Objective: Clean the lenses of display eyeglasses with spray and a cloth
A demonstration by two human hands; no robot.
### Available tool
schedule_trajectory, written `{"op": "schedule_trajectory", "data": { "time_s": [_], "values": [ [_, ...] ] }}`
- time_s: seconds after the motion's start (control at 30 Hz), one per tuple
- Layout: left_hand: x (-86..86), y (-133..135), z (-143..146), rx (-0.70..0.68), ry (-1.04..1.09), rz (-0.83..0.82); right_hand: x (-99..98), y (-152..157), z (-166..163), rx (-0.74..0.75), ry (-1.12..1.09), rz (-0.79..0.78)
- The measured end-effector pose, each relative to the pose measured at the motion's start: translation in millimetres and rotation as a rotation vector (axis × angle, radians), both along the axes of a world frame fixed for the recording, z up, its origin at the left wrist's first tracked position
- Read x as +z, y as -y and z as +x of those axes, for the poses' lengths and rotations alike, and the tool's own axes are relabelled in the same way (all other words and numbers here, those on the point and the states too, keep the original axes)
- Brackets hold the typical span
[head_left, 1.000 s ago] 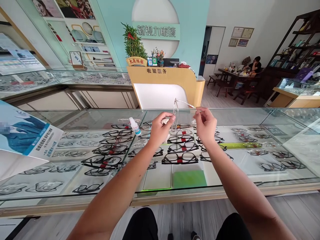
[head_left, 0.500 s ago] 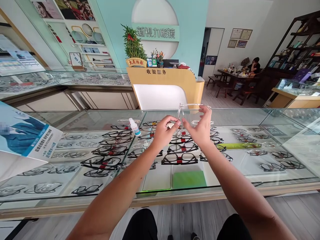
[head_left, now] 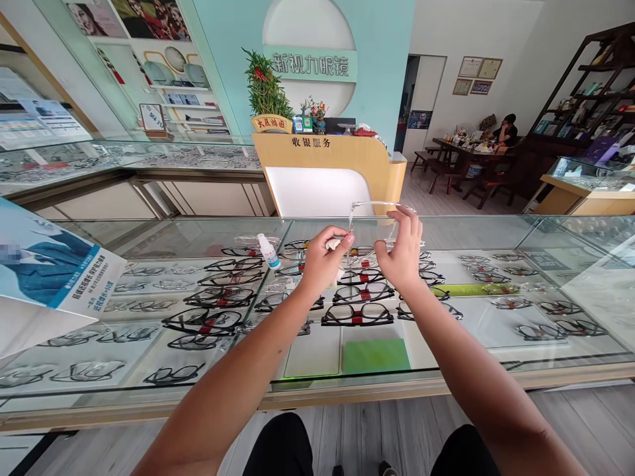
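Above the glass counter (head_left: 496,228) I hold a pair of clear-framed glasses (head_left: 370,205). My right hand (head_left: 401,254) is closed on the frame, fingers curled round its right side. Pinched in my left hand (head_left: 321,260) is a small white wad, perhaps a cloth or tissue, pressed to the left lens. The two hands nearly touch. A small white spray bottle with a blue label (head_left: 268,251) lies on the glass just left of my left hand.
Under the glass lie rows of black and clear spectacle frames (head_left: 357,314) and a green pad (head_left: 376,355). A blue poster (head_left: 49,271) stands at the left. Beyond are a wooden cashier desk (head_left: 342,165) and a person seated at a table (head_left: 506,129).
My right hand has moved left from the temple tip to the frame, and the glasses have turned from edge-on to lying level. My left hand has barely moved.
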State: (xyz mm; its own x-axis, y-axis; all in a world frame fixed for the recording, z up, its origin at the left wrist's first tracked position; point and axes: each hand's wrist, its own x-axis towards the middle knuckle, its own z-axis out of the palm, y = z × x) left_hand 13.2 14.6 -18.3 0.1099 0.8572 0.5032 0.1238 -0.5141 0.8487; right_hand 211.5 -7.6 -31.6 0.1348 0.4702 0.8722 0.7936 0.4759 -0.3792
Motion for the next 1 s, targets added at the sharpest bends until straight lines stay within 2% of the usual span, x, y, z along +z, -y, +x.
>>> {"op": "schedule_trajectory", "data": {
  "time_s": [0.3, 0.43, 0.53, 0.6, 0.83, 1.0],
  "values": [
    [0.8, -18.8, -8.9, 0.081, 0.236, -0.127, -4.6, -2.7, 1.7, -0.125, -0.015, -0.139],
    [4.2, -23.1, -13.1, 0.117, 0.269, -0.130, -10.1, -6.6, 3.4, -0.159, -0.003, -0.139],
    [3.6, -20.8, -13.1, 0.067, 0.234, -0.143, -8.0, -3.6, 1.3, -0.170, 0.048, -0.129],
    [3.4, -15.8, -10.3, 0.007, 0.185, -0.158, -3.7, 1.5, -2.8, -0.098, 0.095, -0.126],
    [6.7, 1.2, 0.4, -0.126, 0.091, -0.209, 3.9, 11.7, -18.2, 0.327, 0.146, -0.265],
    [8.8, 2.6, -0.4, -0.152, 0.091, -0.262, 3.1, 10.3, -18.3, 0.414, 0.125, -0.272]
  ]
}}
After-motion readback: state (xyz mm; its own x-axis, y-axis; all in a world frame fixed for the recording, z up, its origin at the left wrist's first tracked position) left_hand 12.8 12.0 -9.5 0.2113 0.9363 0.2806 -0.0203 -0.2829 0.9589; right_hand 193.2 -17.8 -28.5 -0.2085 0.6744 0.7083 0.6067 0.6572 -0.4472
